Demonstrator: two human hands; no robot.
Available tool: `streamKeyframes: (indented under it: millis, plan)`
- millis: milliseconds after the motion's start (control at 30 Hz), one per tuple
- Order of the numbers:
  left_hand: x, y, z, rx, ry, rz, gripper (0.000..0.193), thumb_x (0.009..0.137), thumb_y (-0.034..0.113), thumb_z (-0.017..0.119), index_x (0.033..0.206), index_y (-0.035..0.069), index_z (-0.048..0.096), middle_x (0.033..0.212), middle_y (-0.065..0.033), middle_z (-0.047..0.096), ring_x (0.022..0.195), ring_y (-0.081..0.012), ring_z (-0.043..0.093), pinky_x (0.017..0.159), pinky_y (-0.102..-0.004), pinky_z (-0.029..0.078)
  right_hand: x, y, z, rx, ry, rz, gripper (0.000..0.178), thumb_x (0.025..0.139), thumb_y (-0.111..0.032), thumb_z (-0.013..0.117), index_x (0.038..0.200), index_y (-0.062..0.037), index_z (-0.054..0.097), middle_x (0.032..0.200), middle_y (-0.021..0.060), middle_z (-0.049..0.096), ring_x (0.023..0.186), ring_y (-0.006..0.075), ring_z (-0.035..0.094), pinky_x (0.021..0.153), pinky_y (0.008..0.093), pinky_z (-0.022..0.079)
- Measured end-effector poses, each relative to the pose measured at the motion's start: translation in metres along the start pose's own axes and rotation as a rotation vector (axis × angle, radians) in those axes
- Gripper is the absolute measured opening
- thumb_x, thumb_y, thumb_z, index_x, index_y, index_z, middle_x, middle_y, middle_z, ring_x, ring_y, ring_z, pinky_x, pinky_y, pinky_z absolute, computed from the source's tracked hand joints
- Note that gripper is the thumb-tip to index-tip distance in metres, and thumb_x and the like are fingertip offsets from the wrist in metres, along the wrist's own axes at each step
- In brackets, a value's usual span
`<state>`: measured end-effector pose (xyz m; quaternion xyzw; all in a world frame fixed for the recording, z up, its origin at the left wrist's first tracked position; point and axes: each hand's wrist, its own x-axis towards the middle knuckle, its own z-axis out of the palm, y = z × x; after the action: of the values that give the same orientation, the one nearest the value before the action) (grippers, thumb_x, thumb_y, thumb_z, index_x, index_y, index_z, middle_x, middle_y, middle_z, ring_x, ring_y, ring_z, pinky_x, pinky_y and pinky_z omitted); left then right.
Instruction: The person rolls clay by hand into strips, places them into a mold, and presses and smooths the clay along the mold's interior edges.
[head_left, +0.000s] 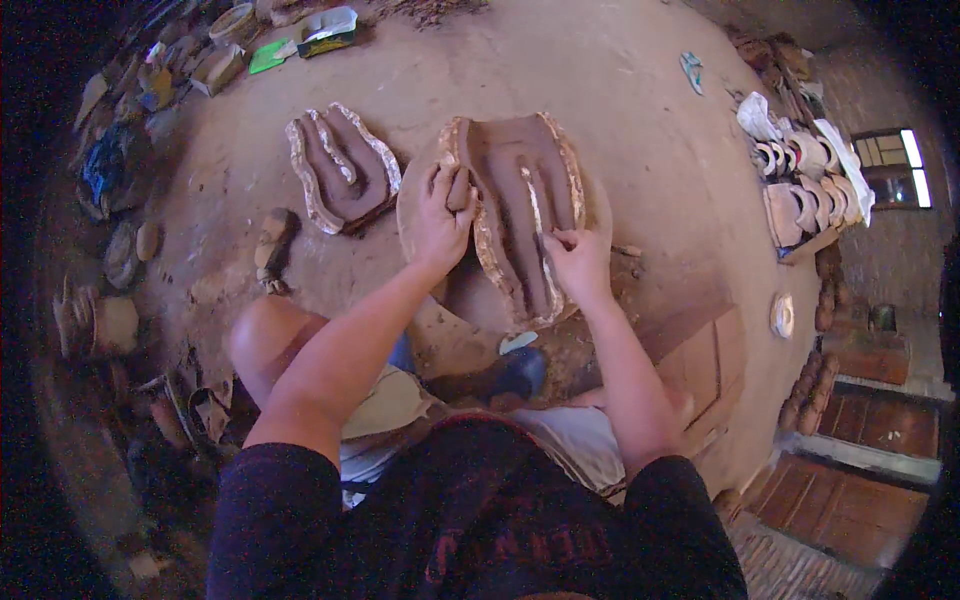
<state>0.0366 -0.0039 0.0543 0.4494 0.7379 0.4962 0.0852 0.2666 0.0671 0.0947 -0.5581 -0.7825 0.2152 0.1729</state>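
Observation:
A long clay form with raised walls and pale, wavy rims sits in front of me on a round board. A narrow pale-topped ridge runs down its middle. Over the left wall, my left hand is closed on what looks like a brown lump of clay. My right hand has its fingers pinched together at the lower part of the ridge; whatever they grip is too small to make out.
A similar, smaller clay form lies on the floor to the left. A brown block-like object is nearer my left knee. Curved clay pieces are stacked at the right. Boxes and a green tray stand far left.

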Motion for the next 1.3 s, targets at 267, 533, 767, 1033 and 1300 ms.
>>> streamKeyframes:
  millis: [267,533,767,1033,1300]
  plan:
    - [0.001,-0.003,0.005,0.03,0.01,0.006,0.056,0.092,0.038,0.073,0.14,0.011,0.062,0.146,-0.0162,0.056,0.138,-0.0395,0.049,0.117,-0.0482,0.039,-0.016,0.011,0.0,-0.121,0.006,-0.048,0.037,0.089,-0.035,0.079,0.106,-0.0018,0.08,0.089,0.0187,0.078,0.081,0.0302,0.075,0.078,0.0398,0.057]
    - [-0.003,0.004,0.003,0.015,0.005,-0.01,0.058,0.094,0.038,0.072,0.143,0.01,0.059,0.148,-0.0153,0.054,0.141,-0.0388,0.046,0.119,-0.0482,0.038,-0.011,-0.017,-0.035,0.032,-0.264,0.288,0.038,0.093,-0.04,0.072,0.106,-0.0056,0.081,0.096,0.0229,0.076,0.092,0.0408,0.074,0.086,0.0482,0.057]
    - [-0.001,0.0,0.005,0.058,0.055,0.03,0.054,0.094,0.037,0.072,0.14,0.01,0.062,0.147,-0.0152,0.055,0.14,-0.039,0.048,0.119,-0.0485,0.039,-0.043,0.003,-0.017,-0.249,-0.04,0.131,0.038,0.088,-0.037,0.079,0.106,-0.004,0.081,0.09,0.0187,0.078,0.079,0.0282,0.075,0.077,0.0407,0.057]
    - [0.0,0.007,0.006,0.045,0.022,0.034,0.05,0.095,0.039,0.07,0.138,0.013,0.064,0.144,-0.0145,0.058,0.137,-0.0384,0.051,0.116,-0.0484,0.041,-0.063,0.004,-0.024,-0.169,-0.061,0.151,0.036,0.093,-0.038,0.072,0.113,-0.0093,0.081,0.097,0.0225,0.076,0.088,0.0374,0.075,0.081,0.0442,0.058]
    - [0.014,-0.003,0.006,0.071,0.016,0.135,0.044,0.098,0.038,0.068,0.134,0.013,0.068,0.143,-0.0133,0.06,0.134,-0.0383,0.053,0.114,-0.0482,0.042,-0.103,-0.005,-0.013,-0.092,0.047,0.178,0.035,0.094,-0.038,0.072,0.113,-0.0107,0.08,0.096,0.0222,0.075,0.088,0.0395,0.074,0.081,0.0464,0.058]
